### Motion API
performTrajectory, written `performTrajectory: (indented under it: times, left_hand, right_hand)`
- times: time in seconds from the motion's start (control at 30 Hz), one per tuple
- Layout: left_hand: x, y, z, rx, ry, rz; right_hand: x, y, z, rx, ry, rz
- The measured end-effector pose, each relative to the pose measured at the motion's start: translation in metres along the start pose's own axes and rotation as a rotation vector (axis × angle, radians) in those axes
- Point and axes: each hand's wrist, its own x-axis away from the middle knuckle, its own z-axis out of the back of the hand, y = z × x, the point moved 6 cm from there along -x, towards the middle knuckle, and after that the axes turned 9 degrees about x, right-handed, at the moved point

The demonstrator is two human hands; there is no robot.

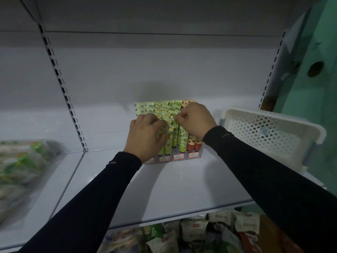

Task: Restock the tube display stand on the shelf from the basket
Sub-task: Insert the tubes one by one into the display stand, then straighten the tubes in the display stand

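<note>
Stand: the tube display stand [175,157] sits on the white shelf [182,187], close to the back wall. It is clear plastic with little price labels along its front.
Tubes: green tubes [160,108] stand in rows that step up toward the back, and red tubes [191,143] fill the right row. They are soft squeeze tubes with flat, crimped tops and fruit pictures on them.
Left hand: the left hand [145,137] is at the front left rows. Its fingers are curled round a green tube there.
Right hand: the right hand [196,120] is over the middle rows. Its fingers are pressed together, pinching the flat top of a green tube.
Basket: the white basket [269,136] is hard plastic with many round holes. It stands on the shelf to the right of the stand. I can see no tubes in the part that shows.
How far: the stand looks almost full, so the job seems close to done.
Still to do: it looks like only the tubes under the hands need pushing down straight.
</note>
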Motion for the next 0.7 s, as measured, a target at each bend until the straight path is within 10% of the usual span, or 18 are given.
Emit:
performTrajectory:
  times: [0.7]
  left_hand:
    - [0.049,0.103,0.008,0.391,-0.088,-0.034]
  right_hand:
    - [0.202,0.049,0.102,0.057,0.319,-0.047]
